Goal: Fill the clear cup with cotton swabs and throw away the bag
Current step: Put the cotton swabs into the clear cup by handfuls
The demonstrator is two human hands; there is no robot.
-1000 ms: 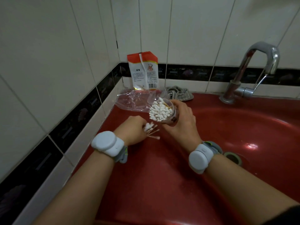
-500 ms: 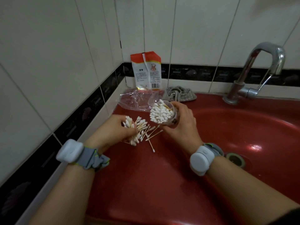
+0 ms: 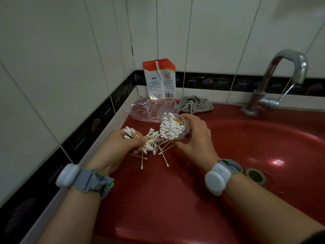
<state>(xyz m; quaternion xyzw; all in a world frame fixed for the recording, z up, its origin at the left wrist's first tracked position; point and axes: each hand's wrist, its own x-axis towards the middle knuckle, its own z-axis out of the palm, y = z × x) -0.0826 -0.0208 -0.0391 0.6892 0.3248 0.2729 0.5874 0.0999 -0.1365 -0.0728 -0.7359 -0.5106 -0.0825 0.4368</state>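
Head view: the right hand (image 3: 195, 138) grips the cup (image 3: 177, 128), tilted toward the left and packed with swabs. The left hand (image 3: 123, 148) clutches a bunch of swabs (image 3: 131, 134), loose ones scattered just beside it. The empty bag (image 3: 146, 110) lies beyond both hands. Swabs look light, thin and prone to slip; pinch them mid-stick as a bundle

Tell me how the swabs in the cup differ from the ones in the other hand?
The swabs in the clear cup are packed tight, tips all facing one way; the bunch in the left hand splays loosely, some lying on the red sink. The right hand holds the cup. Both have white tips.
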